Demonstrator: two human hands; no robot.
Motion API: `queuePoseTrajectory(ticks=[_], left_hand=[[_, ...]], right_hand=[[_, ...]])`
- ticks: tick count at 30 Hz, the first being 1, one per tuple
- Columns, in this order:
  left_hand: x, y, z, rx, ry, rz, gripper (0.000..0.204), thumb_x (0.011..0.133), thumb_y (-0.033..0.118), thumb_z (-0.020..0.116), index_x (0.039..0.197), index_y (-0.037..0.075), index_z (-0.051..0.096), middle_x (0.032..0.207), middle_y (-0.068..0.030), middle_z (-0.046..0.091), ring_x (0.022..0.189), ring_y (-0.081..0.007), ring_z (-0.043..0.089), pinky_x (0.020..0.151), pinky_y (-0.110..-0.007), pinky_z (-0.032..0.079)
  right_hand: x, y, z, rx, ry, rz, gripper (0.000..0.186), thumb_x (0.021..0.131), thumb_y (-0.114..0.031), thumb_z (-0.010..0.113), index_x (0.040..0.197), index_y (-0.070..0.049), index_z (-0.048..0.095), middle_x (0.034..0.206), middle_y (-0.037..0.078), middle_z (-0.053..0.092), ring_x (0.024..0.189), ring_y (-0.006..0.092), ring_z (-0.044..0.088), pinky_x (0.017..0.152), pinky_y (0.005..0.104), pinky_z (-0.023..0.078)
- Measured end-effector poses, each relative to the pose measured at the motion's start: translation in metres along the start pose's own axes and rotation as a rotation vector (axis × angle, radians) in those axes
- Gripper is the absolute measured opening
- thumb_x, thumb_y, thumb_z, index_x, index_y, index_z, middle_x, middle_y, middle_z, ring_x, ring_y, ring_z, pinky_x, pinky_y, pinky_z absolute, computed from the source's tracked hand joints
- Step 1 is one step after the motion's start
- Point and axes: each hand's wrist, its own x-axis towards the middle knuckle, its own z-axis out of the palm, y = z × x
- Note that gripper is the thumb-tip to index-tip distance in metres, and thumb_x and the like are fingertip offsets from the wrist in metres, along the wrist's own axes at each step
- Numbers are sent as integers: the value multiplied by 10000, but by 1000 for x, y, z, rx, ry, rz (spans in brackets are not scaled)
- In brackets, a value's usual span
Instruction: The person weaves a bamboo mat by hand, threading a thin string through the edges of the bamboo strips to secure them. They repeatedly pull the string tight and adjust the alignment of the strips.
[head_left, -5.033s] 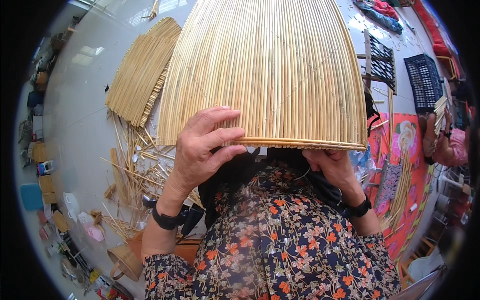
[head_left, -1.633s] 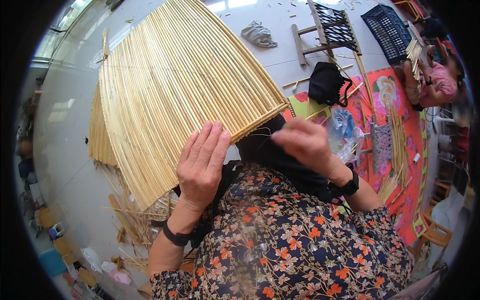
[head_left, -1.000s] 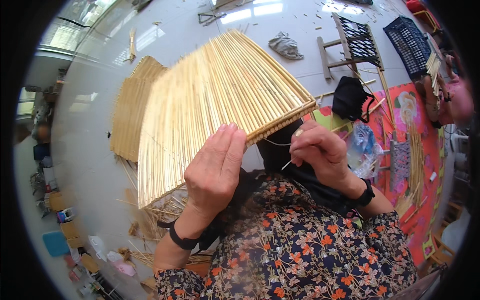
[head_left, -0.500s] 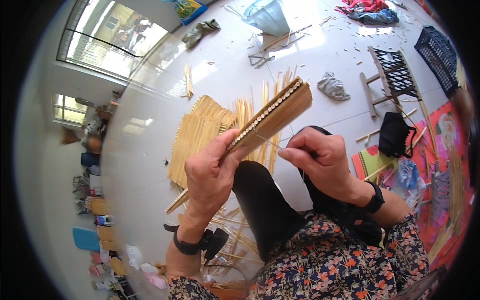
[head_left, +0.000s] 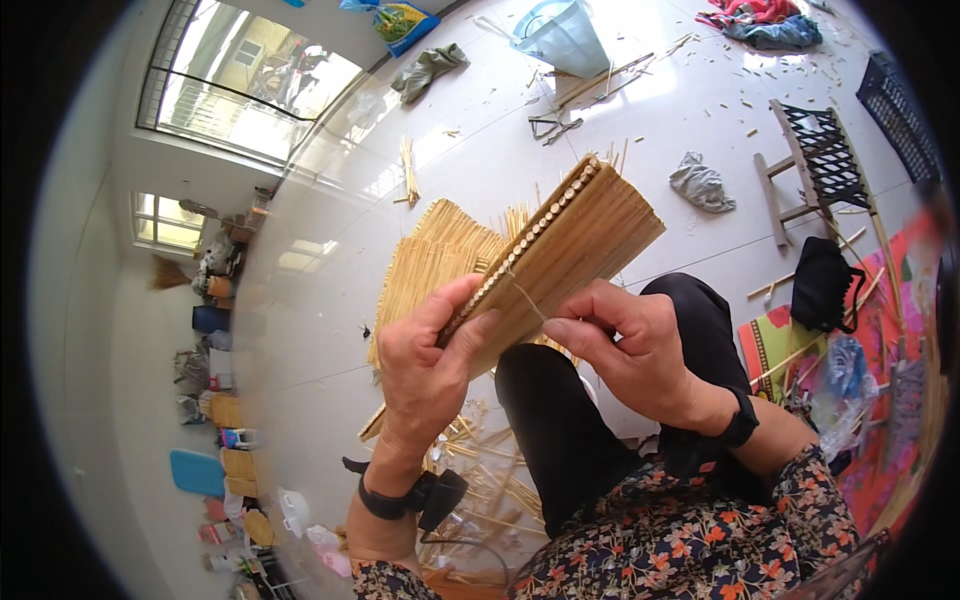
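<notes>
A flat panel of tan reed stalks (head_left: 592,232) is held at a slant above my knees, its row of round cut ends facing up along the left edge. My left hand (head_left: 425,345) grips the lower end, with the thumb on the broad face and the fingers around the back. A pale thread (head_left: 527,297) crosses that face from the cut-end edge. My right hand (head_left: 640,345) pinches the thread between thumb and forefinger, close to the panel's right side. On the floor behind my left hand lie more reed panels (head_left: 430,285), partly hidden.
Loose stalks (head_left: 480,470) litter the floor below. To the right are a wooden stool (head_left: 822,165), a grey cloth (head_left: 702,182), a black bag (head_left: 825,285) and a red floral mat (head_left: 905,260). A light-blue bag (head_left: 560,38) stands at the far side.
The panel has turned so that more of its broad face shows. My right hand has drawn nearer to it, still pinching the thread. The whole view has shifted slightly.
</notes>
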Motion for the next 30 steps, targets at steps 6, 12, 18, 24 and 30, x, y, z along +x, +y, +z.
queuePoseTrajectory(ticks=[6,12,18,24,30], left_hand=[[0,-3,1,-25,0,4,334,990,57,806,1303,-47,751,1012,-119,821,917,-118,748,827,-282,597],[-2,-3,1,-30,23,3,341,983,46,810,1302,-56,749,1020,-123,821,926,-119,750,838,-285,600],[-4,0,2,-28,3,-1,334,984,32,809,1299,-56,746,1011,-108,816,927,-106,743,827,-274,601],[-7,4,3,-57,2,-3,315,1000,21,796,1299,-60,744,1015,-95,814,922,-97,735,809,-266,602],[-9,8,5,-31,-11,16,311,1003,19,793,1298,-64,742,1014,-92,814,915,-94,734,805,-258,601]], right_hand=[[2,1,7,59,-10,19,123,998,-130,811,998,-26,744,705,87,703,618,139,707,574,304,543],[0,-2,2,112,-44,96,116,1004,-121,812,988,-28,744,690,49,710,600,114,702,549,279,534],[-3,-5,4,86,-33,75,65,1005,-68,788,998,-12,756,704,47,723,608,102,706,549,263,534],[-6,-6,5,89,18,22,82,995,-10,759,1071,14,780,837,72,772,636,108,721,566,265,549],[-8,-5,4,43,23,9,93,990,-3,748,1076,18,777,851,92,773,641,120,730,568,272,552]])
